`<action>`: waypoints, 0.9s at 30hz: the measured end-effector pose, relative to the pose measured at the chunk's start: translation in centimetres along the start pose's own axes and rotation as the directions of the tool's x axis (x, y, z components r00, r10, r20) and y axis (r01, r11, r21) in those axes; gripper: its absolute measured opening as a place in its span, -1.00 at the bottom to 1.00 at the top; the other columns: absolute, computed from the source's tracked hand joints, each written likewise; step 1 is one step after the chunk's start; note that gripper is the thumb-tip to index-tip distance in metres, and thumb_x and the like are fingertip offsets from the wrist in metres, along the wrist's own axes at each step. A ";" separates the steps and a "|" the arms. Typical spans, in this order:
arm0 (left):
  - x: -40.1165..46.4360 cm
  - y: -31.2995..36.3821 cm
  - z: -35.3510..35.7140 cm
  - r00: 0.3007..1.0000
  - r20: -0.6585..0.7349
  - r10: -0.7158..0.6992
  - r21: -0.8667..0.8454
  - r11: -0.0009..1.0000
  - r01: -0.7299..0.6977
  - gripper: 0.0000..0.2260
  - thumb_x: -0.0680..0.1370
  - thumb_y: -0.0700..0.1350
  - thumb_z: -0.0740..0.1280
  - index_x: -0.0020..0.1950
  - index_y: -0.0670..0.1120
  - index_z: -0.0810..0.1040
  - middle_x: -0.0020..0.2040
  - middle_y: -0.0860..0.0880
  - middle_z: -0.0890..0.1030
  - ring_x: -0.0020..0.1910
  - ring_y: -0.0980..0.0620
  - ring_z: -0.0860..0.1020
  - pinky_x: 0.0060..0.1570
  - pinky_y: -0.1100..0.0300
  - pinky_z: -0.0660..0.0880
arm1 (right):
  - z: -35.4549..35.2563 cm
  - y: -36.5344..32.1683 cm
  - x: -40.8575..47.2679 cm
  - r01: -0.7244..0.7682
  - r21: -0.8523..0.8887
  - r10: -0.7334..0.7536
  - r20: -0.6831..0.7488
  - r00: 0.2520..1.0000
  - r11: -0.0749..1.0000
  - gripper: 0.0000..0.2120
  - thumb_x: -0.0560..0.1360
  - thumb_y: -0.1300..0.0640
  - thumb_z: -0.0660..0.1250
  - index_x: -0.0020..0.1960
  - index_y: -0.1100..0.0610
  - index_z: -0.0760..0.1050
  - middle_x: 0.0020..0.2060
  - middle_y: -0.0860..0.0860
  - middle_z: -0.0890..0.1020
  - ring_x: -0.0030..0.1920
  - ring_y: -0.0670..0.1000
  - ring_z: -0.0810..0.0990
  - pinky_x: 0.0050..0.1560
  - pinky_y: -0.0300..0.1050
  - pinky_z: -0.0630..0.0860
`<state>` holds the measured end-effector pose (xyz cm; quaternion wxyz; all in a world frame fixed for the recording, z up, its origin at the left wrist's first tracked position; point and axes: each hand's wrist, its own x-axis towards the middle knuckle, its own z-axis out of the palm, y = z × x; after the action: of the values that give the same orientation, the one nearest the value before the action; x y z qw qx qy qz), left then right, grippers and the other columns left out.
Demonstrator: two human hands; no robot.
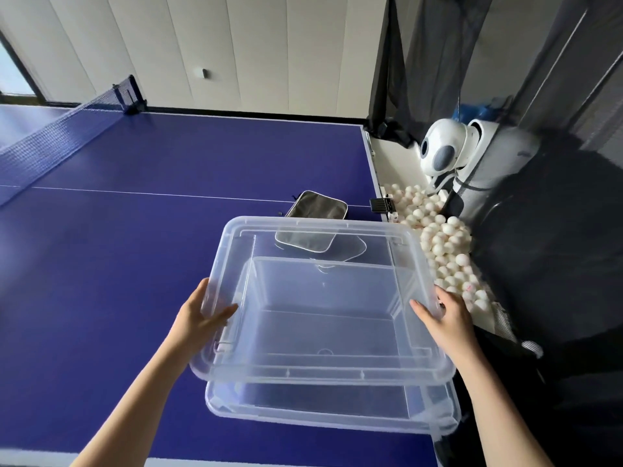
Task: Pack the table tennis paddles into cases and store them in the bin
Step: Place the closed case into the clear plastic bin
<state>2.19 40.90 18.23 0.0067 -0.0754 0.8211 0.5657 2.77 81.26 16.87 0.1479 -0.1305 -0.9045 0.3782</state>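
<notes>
I hold a clear plastic lid [323, 374] tilted just above a clear empty bin [337, 417] at the table's near right. My left hand [202, 318] grips the lid's left edge, thumb on top. My right hand [446, 315] grips the right edge. Behind the bin a grey paddle case [318, 207] lies on the blue table [118, 264]. Its near end shows through the lid, and a darker case [352, 249] shows beside it. No bare paddle is in view.
The net [60, 129] crosses the table at far left. Off the right edge stands a white ball machine [445, 150] with a dark catch net holding several white balls [445, 244]. A black clamp [382, 205] sits on the table's right edge.
</notes>
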 end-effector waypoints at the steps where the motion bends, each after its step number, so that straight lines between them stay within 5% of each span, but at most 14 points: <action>1: 0.3 0.3 -0.3 1.000 0.012 -0.006 -0.042 0.999 0.007 -0.67 0.47 -0.19 0.46 0.20 -0.08 0.48 -0.10 -0.12 0.63 -0.30 0.02 0.58 -0.29 0.24 0.57 | 0.4 -0.2 0.5 -0.032 0.016 0.032 0.023 0.999 0.999 -0.64 0.41 0.14 0.49 0.05 0.37 0.51 -0.05 0.27 0.58 0.03 0.20 0.54 -0.04 -0.08 0.35; 3: 0.9 0.7 -0.9 1.000 -0.006 -0.024 -0.091 0.996 0.024 -0.69 0.46 -0.22 0.47 0.16 -0.09 0.51 -0.22 -0.13 0.60 -0.40 0.02 0.51 -0.41 0.20 0.55 | 1.2 -1.1 1.6 -0.053 0.039 0.051 0.056 0.997 0.998 -0.56 0.43 0.10 0.47 0.18 0.35 0.49 0.03 0.25 0.59 0.10 0.18 0.54 0.02 -0.09 0.35; 6: 2.0 1.1 -2.3 0.998 -0.053 -0.035 -0.143 0.989 0.027 -0.70 0.44 -0.25 0.49 0.14 -0.10 0.55 -0.33 -0.04 0.56 -0.50 0.12 0.45 -0.50 0.27 0.48 | 2.2 -2.8 3.4 -0.055 0.072 0.049 0.083 0.995 0.996 -0.66 0.42 0.08 0.48 0.10 0.21 0.49 -0.16 0.11 0.49 -0.07 0.10 0.48 -0.08 -0.12 0.30; 9: 3.0 1.7 -4.4 0.996 -0.092 -0.018 -0.179 0.984 0.001 -0.69 0.42 -0.27 0.50 0.12 -0.05 0.58 -0.42 0.06 0.57 -0.56 0.16 0.43 -0.56 0.32 0.44 | 3.7 -4.6 5.3 -0.044 0.076 0.037 0.096 0.995 0.996 -0.56 0.43 0.04 0.47 0.18 0.27 0.47 -0.11 0.04 0.46 -0.02 0.08 0.48 -0.06 -0.14 0.31; 13: 5.0 2.1 -7.7 0.987 -0.158 -0.017 -0.185 0.983 -0.013 -0.65 0.42 -0.26 0.50 0.15 -0.01 0.56 -0.45 0.08 0.59 -0.59 0.17 0.43 -0.57 0.34 0.42 | 6.2 -7.9 7.7 -0.006 0.119 -0.008 0.117 0.993 0.993 -0.49 0.42 0.00 0.46 0.24 0.27 0.46 -0.03 0.11 0.55 0.02 0.09 0.51 0.01 -0.09 0.38; 21: 11.1 0.5 -15.4 0.958 -0.272 -0.088 -0.185 0.982 0.038 -0.57 0.40 -0.22 0.53 0.21 -0.10 0.49 -0.29 -0.04 0.58 -0.60 0.17 0.44 -0.58 0.34 0.43 | 13.0 -16.0 10.8 0.023 0.180 -0.052 0.158 0.986 0.983 -0.72 0.41 -0.02 0.46 -0.03 0.12 0.48 -0.28 -0.03 0.51 -0.18 0.07 0.51 -0.30 -0.16 0.33; 27: 18.5 -3.2 -22.7 0.967 -0.245 -0.071 -0.107 0.993 0.046 -0.56 0.39 -0.19 0.54 0.22 -0.12 0.51 -0.14 -0.04 0.54 -0.53 0.13 0.48 -0.51 0.27 0.47 | 21.5 -21.9 12.2 -0.031 0.148 0.005 0.171 0.985 0.989 -0.59 0.44 -0.02 0.44 0.15 0.19 0.46 -0.16 0.01 0.49 -0.18 0.02 0.47 -0.25 -0.17 0.32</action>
<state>-13.98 16.57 21.69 -0.0833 -0.1702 0.7835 0.5918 -19.06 56.73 20.33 0.0759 -0.0942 -0.8816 0.4562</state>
